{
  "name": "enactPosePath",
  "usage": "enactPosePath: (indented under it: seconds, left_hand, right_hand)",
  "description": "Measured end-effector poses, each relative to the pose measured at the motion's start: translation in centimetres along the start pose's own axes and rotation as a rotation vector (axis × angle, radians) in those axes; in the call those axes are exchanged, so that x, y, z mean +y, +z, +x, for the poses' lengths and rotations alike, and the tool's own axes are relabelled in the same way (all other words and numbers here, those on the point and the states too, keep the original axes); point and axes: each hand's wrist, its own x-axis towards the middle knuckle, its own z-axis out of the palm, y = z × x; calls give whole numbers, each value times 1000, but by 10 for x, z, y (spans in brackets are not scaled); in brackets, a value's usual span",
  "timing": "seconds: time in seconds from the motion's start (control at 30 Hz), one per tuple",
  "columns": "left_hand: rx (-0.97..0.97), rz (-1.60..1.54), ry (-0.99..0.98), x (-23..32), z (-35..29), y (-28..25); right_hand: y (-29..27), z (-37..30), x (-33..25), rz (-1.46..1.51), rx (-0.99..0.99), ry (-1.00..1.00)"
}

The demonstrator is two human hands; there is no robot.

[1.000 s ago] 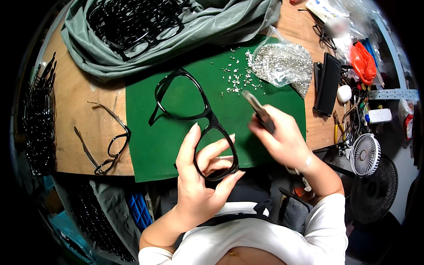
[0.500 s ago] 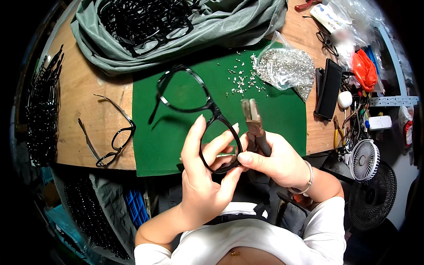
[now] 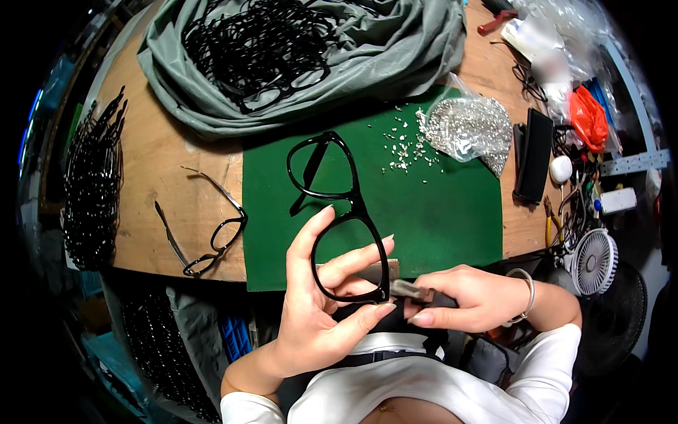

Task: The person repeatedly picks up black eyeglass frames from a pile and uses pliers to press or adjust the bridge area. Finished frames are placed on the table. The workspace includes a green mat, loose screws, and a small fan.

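Note:
A black eyeglass frame [image 3: 357,205] stands nearly on end over the green mat [image 3: 452,226], one temple showing behind its upper rim. My left hand [image 3: 311,318] grips its lower rim, with the thumb at the lower corner and fingers behind the rim opening. My right hand [image 3: 470,297] is closed round a pair of pliers [image 3: 412,290]. The jaws point left and lie against or just beside the frame's lower end; contact cannot be made out. Past the frame, small silvery metal pieces [image 3: 404,152] are scattered before a clear bag [image 3: 470,127] full of them.
Another pair of glasses [image 3: 224,237] lies on the wood to the left, beyond it a stack of black frames [image 3: 95,191]. At the back, a grey-green cloth [image 3: 169,92] holds a heap of black frames. A black case [image 3: 533,155], cables and a small white fan [image 3: 593,261] are at right.
My right hand has swung the pliers from pointing up to pointing left, down at the frame's lower end. The frame has turned more face-on and come lower. The view has shifted slightly.

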Motion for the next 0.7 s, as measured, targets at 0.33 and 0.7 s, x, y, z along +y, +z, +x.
enactPosePath:
  seconds: [0.33, 0.7]
  left_hand:
    - [-33, 51, -29, -9, 0, 0]
    - [25, 67, -153, -8, 3, 1]
  right_hand:
    - [-7, 11, -3, -214, -38, 32]
    - [-24, 8, 12, -293, 107, -27]
